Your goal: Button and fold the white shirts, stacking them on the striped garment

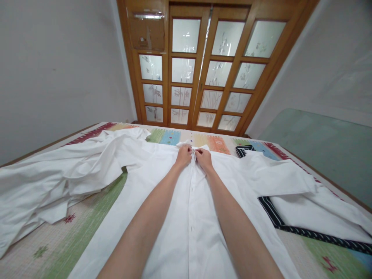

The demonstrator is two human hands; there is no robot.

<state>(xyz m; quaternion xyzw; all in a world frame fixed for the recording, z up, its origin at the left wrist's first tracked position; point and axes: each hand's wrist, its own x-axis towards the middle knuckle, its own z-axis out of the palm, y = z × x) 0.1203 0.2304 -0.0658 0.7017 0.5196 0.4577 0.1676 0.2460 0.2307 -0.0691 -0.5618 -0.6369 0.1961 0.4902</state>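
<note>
A white button-up shirt (162, 217) lies spread out on the patterned cloth, its collar pointing away from me and its front placket running down the middle. Both my arms reach forward over it. Just below the collar, my left hand (184, 155) pinches the shirt's front edge. Close beside it, my right hand (204, 158) pinches the other side of the same spot. The fingertips nearly meet, and any button between them is too small to make out. Short sleeves stretch out to the left and right.
More white garments (66, 170) lie heaped at the left. At the right, a white garment with black patterned trim (279, 217) sits partly beneath the shirt. The striped cloth (95, 217) covers the surface. A pale green glass panel (316, 143) stands at right; wooden glazed doors (200, 69) are beyond.
</note>
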